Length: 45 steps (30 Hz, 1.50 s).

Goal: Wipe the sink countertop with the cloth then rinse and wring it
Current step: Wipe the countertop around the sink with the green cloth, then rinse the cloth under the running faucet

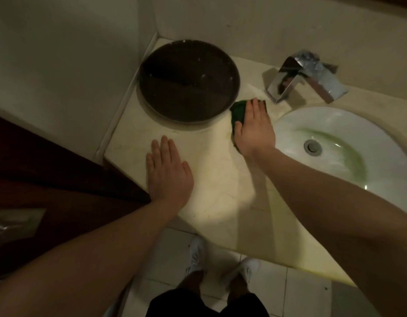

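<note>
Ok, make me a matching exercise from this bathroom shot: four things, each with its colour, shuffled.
Things:
1. cloth
2. tray
3. faucet
4. sink

Colours:
A. shiny chrome
B. white, with a greenish tinge around the drain
C. dark green
D. dark brown

Pairs: 1-C, 2-D, 3-A, 4-B

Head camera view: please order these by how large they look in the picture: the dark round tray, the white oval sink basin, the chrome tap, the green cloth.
1. White oval sink basin, partly cut off by the picture's edge
2. Dark round tray; it sits farther away, so these two may be close in real size
3. Chrome tap
4. Green cloth, mostly hidden under the right hand
</note>
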Each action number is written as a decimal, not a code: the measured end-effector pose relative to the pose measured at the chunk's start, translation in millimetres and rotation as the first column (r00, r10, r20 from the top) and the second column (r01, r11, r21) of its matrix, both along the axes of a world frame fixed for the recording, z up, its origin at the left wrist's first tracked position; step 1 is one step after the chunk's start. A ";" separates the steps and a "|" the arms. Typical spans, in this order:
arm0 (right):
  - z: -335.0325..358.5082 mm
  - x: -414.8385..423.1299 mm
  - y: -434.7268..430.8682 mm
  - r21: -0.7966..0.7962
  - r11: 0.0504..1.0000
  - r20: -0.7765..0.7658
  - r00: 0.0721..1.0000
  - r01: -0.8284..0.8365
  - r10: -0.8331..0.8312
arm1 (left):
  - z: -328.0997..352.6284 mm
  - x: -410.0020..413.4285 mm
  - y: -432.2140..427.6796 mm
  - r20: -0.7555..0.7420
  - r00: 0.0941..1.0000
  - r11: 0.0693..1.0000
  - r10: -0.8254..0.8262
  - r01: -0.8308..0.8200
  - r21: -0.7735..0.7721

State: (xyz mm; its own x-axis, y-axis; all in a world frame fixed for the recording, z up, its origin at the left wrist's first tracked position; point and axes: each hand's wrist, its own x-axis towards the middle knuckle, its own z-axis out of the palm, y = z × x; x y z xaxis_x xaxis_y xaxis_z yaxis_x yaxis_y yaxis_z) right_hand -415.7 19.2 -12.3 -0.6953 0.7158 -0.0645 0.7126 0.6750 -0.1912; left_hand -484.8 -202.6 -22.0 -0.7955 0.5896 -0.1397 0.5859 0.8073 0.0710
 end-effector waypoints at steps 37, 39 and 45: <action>83.4 212.8 -74.3 -0.439 0.885 -0.508 0.769 0.155 -0.387 | 96.8 144.1 93.4 0.748 0.437 0.827 -0.500 -0.017 0.562; 88.6 216.3 -62.9 -0.474 0.868 -0.528 0.741 0.148 -0.415 | 110.4 159.5 108.4 0.770 0.382 0.800 -0.511 -0.116 0.589; 102.1 247.9 -7.2 -0.568 0.804 -0.485 0.718 0.175 -0.499 | 116.7 189.2 161.7 0.810 0.432 0.785 -0.397 -0.298 0.544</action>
State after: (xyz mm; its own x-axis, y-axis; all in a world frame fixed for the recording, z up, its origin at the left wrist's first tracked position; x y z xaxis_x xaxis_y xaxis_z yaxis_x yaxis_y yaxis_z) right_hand -167.8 12.0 89.8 -0.4171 0.9019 -0.1123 0.5013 0.1252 -0.8562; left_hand -295.6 -40.9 94.6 -0.4008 0.8448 -0.3544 -0.0478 0.3670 0.9290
